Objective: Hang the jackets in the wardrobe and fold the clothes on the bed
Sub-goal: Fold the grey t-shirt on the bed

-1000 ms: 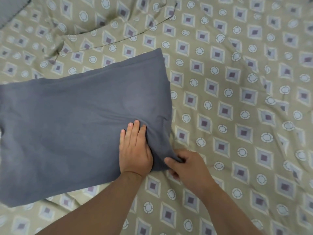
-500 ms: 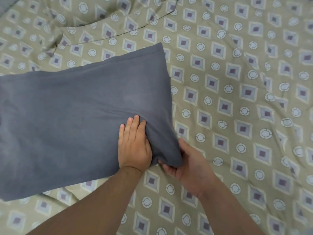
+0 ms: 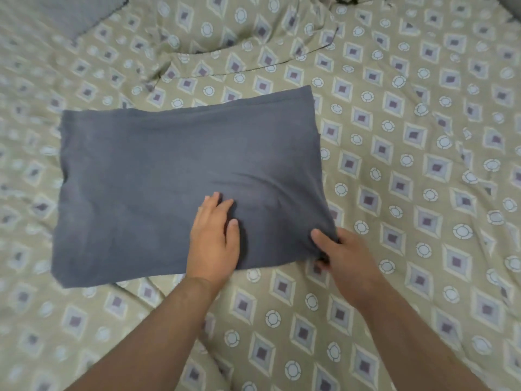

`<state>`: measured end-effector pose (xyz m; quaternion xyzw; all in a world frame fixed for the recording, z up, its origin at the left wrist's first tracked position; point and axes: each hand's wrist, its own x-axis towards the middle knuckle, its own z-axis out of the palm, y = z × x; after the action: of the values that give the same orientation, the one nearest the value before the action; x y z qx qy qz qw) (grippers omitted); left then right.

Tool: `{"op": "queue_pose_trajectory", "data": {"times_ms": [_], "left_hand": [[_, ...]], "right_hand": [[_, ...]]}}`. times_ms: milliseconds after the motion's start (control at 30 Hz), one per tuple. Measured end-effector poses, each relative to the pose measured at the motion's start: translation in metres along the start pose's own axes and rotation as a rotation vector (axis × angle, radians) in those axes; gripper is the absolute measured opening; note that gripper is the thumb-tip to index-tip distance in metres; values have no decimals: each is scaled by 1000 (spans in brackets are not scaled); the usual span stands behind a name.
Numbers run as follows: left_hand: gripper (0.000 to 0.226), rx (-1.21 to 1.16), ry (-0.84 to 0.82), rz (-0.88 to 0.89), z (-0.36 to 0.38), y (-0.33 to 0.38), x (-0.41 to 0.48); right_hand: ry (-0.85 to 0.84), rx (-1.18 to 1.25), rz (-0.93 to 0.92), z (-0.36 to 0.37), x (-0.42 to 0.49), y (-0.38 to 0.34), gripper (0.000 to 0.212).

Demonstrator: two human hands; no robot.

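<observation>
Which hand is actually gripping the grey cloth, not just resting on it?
The right hand: it pinches the near right corner of the grey cloth, thumb on top. The left hand only lies flat on the cloth, fingers straight.

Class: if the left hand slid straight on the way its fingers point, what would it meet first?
The left hand would cross more grey cloth first; beyond lies patterned bedsheet, seemingly.
</observation>
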<state>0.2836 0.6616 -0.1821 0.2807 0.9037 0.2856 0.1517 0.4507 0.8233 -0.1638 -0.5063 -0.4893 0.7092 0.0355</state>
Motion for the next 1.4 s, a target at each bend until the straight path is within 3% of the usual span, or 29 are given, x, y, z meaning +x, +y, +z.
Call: {"op": "queue_pose_trajectory", "data": {"times_ms": [133,233,300,400,533,700,833,900,1067,1133,1233,1333,1400], "left_hand": [[54,275,236,-410,-80,-101,-34],[52,183,264,-744,-128,-158,-53],[46,20,284,-847,-148,-177,-56],[19,-424,210,-862,-161,-198,-51],[16,-963,-39,-891,-168,-200,-56],[5,-872,-270,-834,-173,-196,-63],[16,-704,-96,-835,-182,-208,-64],[23,-711,26,-846,-186,-220,-72],[15,-859,272,-964,-181,-228,-89],[22,-958,354,-983,-179,-221,-91],[9,-1061,364,-946,-190,-207,-90],[27,-1020,353,-916,-212,-196,-87],[28,-998,348,-883,-227,-187,-95]], "right_hand": [[185,87,2,-22,5,8,18],[226,29,-25,-24,1,19,18],[213,50,-20,-19,-3,19,17],[143,143,-3,-8,-11,16,14],[108,362,90,6,-19,12,17],[4,326,187,9,-26,-5,15],[-65,61,299,6,-28,-10,17],[13,-57,315,3,-28,-10,16],[235,-46,279,-7,-31,1,6],[269,-87,218,-3,-36,4,7],[282,-22,139,1,-43,-4,10],[315,49,36,-2,-59,-24,25],[326,140,-23,-5,-78,-33,27]]}}
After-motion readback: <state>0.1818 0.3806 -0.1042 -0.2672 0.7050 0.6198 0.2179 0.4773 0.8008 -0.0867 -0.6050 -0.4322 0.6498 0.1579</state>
